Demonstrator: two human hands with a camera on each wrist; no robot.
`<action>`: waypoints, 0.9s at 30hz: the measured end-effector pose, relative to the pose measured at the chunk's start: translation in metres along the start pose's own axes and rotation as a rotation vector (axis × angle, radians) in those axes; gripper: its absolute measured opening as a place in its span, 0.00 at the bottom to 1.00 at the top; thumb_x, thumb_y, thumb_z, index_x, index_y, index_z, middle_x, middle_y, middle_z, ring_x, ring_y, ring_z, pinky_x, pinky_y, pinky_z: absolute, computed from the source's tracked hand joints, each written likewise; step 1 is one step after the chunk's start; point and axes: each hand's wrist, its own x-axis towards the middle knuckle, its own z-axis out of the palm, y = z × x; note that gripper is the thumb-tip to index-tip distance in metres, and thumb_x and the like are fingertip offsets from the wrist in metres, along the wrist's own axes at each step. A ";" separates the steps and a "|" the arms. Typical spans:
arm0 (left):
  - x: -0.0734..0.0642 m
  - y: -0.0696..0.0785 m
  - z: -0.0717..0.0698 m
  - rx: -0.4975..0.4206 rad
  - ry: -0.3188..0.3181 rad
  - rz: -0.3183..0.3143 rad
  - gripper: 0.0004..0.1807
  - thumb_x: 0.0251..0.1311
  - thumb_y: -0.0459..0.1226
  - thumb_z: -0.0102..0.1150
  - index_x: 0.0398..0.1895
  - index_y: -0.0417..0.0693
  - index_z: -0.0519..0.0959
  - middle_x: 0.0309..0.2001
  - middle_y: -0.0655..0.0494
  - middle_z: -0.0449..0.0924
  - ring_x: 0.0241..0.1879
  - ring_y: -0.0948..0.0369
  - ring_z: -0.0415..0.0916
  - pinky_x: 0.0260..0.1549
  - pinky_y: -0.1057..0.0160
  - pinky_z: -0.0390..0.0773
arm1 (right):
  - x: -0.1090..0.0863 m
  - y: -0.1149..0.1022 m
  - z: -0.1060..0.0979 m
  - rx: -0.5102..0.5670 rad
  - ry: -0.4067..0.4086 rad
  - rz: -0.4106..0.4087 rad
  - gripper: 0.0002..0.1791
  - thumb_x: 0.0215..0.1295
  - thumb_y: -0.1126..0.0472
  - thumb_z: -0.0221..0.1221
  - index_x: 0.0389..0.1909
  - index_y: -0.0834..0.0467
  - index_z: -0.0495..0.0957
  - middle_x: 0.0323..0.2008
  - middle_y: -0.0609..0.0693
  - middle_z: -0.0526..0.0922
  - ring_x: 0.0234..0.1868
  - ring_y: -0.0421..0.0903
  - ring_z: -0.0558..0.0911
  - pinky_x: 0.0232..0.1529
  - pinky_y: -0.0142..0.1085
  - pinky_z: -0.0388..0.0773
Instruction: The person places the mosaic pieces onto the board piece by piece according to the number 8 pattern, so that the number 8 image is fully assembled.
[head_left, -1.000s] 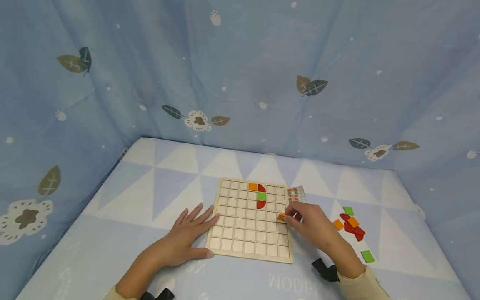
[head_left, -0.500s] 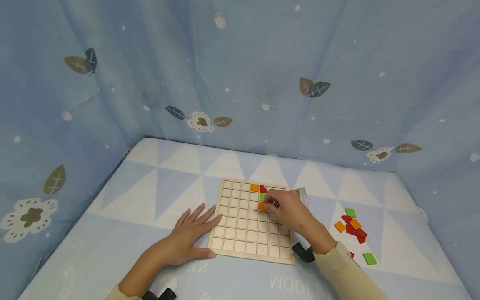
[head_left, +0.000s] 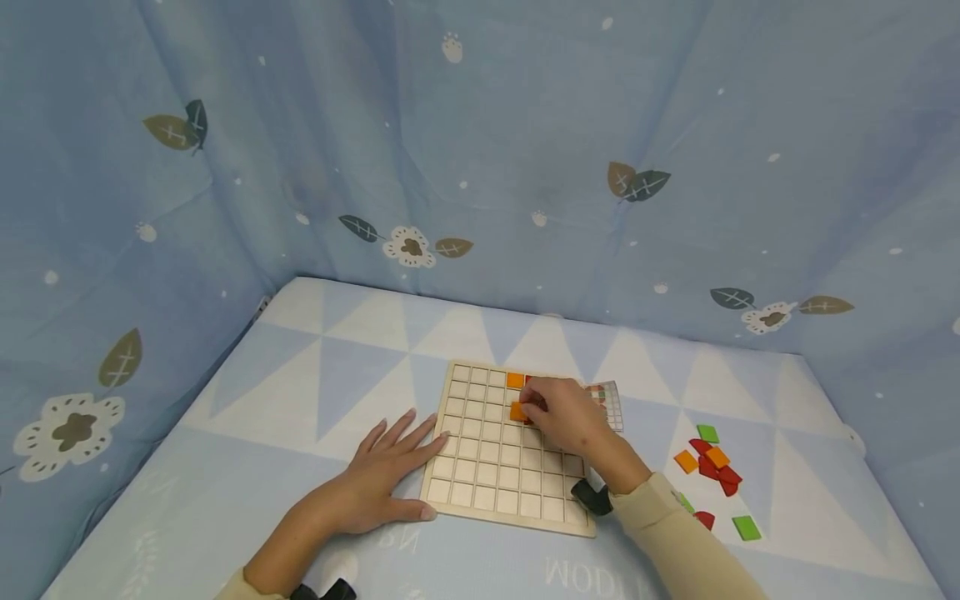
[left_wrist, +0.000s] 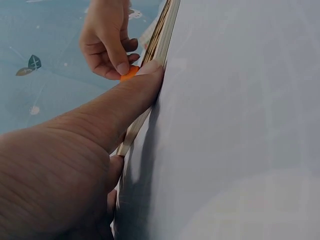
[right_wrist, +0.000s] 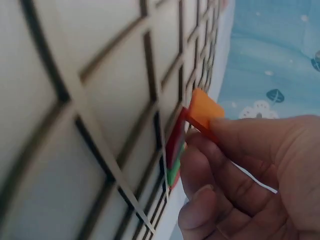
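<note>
My right hand [head_left: 566,417] pinches an orange square tile [right_wrist: 206,111] between thumb and fingers, over the upper part of a wooden grid board [head_left: 491,475]. In the right wrist view the tile is tilted, close to a red quarter-round piece [right_wrist: 175,140] and a green tile [right_wrist: 175,172] in the grid. Another orange tile [head_left: 515,380] sits in the top row, with a red piece beside it mostly hidden by the right hand. My left hand [head_left: 382,479] lies with fingers spread at the board's left edge, its fingertips touching the frame; the left wrist view shows the thumb [left_wrist: 120,105] along the edge.
A small printed pattern card [head_left: 611,406] lies at the board's right side, partly covered by the right hand. Farther right are several loose pieces, among them a green tile [head_left: 746,527], an orange tile [head_left: 686,461] and red pieces [head_left: 708,468]. A patterned curtain [head_left: 480,150] stands behind the table.
My right hand has carried the orange tile from the board's right side leftward and up towards the placed pieces. The left hand stays at the board's edge.
</note>
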 end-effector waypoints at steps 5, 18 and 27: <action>0.000 0.000 0.000 0.011 0.005 0.005 0.51 0.62 0.61 0.67 0.84 0.56 0.59 0.85 0.54 0.45 0.83 0.45 0.31 0.75 0.35 0.30 | 0.003 -0.003 0.005 -0.007 0.020 -0.006 0.02 0.70 0.64 0.68 0.40 0.56 0.86 0.33 0.42 0.83 0.32 0.39 0.78 0.36 0.38 0.79; 0.002 0.002 0.000 0.017 0.001 -0.008 0.50 0.62 0.61 0.68 0.84 0.56 0.59 0.85 0.55 0.45 0.83 0.46 0.32 0.75 0.36 0.31 | 0.001 -0.014 0.010 -0.152 -0.008 0.039 0.04 0.69 0.61 0.70 0.41 0.55 0.89 0.36 0.46 0.81 0.36 0.43 0.76 0.37 0.38 0.77; 0.001 0.001 0.000 0.015 0.006 -0.006 0.50 0.62 0.61 0.68 0.83 0.55 0.60 0.85 0.54 0.46 0.83 0.45 0.32 0.75 0.35 0.31 | -0.003 -0.024 0.008 -0.315 -0.069 -0.022 0.03 0.70 0.59 0.69 0.39 0.55 0.88 0.36 0.48 0.76 0.37 0.46 0.74 0.35 0.37 0.75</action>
